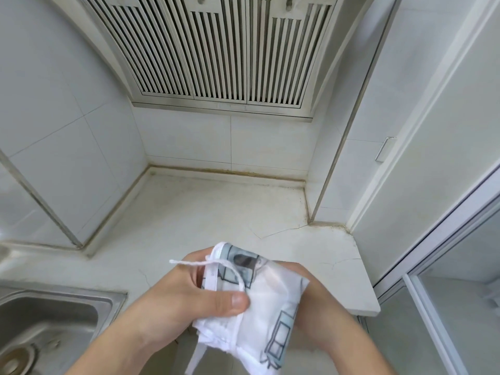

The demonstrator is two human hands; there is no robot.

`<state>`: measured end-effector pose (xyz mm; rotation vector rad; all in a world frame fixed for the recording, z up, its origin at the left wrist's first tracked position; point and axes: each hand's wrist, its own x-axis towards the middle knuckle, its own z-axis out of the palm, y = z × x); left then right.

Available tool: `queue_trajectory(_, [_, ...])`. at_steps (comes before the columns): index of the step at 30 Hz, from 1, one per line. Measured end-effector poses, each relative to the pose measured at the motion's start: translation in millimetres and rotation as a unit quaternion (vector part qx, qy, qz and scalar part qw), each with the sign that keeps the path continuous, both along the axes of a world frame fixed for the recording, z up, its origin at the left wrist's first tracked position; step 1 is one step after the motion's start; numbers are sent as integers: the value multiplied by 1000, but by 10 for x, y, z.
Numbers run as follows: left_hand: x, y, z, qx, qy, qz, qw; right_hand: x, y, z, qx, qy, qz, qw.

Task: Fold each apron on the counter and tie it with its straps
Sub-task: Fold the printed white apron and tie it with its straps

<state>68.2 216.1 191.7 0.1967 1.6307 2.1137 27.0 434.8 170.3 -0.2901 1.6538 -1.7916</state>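
The folded apron (259, 301) is held up just right of the steel sink (51, 320), over the counter (205, 212). The left hand (189, 296) pinches it and its white strap (194, 263); the right hand (308, 296) grips it from behind.

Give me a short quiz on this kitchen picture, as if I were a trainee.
1. True or false: the apron lies flat on the counter.
2. Which hand's thumb presses on the apron: A left hand, B right hand?
3. What sits at the lower left, set into the counter?

Key
1. False: it is folded into a bundle and held in both hands.
2. A. The right hand is mostly hidden behind the cloth.
3. A steel sink. A white strap also sticks out near the left hand.
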Motion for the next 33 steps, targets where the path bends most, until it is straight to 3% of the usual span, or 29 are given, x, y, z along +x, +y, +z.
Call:
queue_trajectory(2, [-1,-12,50,-17,1,-16,1000,-96,104,28,9,48,28,998])
queue_trajectory(5, [12,6,103,-147,24,-45,988,-226,227,266,62,75,11,995])
queue_trajectory(10, [8,91,99,-244,28,9,969,-278,213,576,123,118,-50,984])
queue_trajectory(12, [-7,95,43,-229,30,47,972,-164,178,653,113,123,-86,982])
queue_trajectory(15, [-39,130,-39,-225,56,184,955,82,81,635,70,122,-123,982])
queue_trajectory(19, [-67,213,8,-101,40,334,936,379,-150,375,8,84,-117,990])
queue_trajectory(26, [-51,292,46,44,-36,337,940,545,-302,-41,-82,9,-134,987])
queue_trajectory(33, [-2,124,65,35,-83,149,985,315,-9,-211,-42,7,-27,999])
